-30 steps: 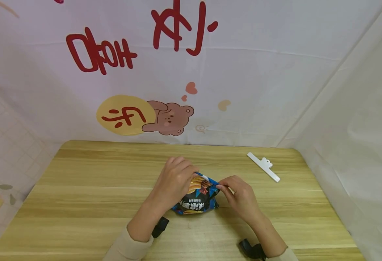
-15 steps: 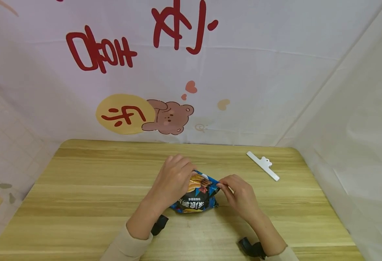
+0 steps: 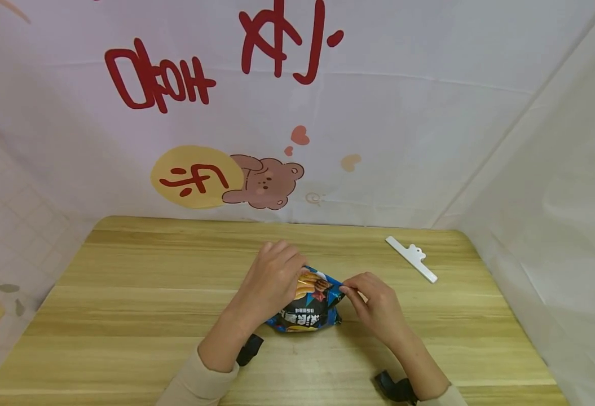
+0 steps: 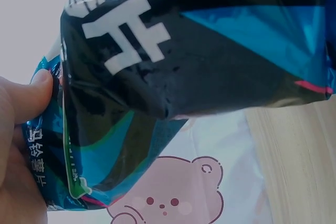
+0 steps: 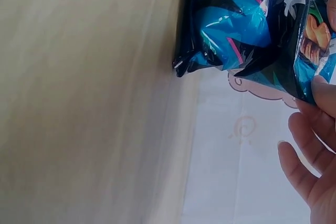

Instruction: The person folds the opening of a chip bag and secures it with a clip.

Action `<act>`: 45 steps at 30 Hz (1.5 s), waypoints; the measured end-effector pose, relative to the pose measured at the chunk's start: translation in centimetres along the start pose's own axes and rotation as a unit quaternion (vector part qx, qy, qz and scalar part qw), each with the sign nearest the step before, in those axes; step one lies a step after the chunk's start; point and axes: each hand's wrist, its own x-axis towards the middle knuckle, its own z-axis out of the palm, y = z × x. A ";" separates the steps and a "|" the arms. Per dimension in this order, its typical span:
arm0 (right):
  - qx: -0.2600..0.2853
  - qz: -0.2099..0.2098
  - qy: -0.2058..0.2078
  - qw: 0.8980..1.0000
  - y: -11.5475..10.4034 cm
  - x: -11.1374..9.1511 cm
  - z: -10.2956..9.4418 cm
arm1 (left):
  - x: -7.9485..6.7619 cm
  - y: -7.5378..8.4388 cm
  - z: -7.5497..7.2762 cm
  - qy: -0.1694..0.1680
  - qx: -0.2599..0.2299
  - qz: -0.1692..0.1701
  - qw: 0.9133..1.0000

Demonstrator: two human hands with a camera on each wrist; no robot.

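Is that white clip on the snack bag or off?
Off. The white clip lies on the table, beyond the right hand, apart from the snack bag.

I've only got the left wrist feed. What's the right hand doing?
Observer: The right hand is pinching the upper right corner of the snack bag, per the head view.
Operator: Whole hand wrapped round it?
Observer: No. The right wrist view shows two of its fingers standing free of the bag.
Operator: Anything else lying on the table?
Observer: A white clip, apart from the bag, off to its right and farther from the person.
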 end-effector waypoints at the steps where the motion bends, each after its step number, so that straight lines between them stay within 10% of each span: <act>1: 0.003 0.004 -0.003 1.000 0.0 0.0 -0.1 | 0.0 0.0 0.0 -0.002 -0.002 0.000 1.000; 12: -0.051 0.006 0.007 0.999 2.5 1.1 -3.0 | 0.1 -0.3 -0.4 -0.006 -0.020 -0.019 1.000; 26: -0.154 0.125 -0.077 0.977 11.2 0.7 -5.4 | 0.3 -0.3 -0.3 -0.007 -0.016 -0.016 1.000; 45: -0.192 0.288 -0.251 0.904 16.3 -0.2 -7.1 | 0.1 -0.3 -0.6 -0.013 -0.023 -0.023 0.999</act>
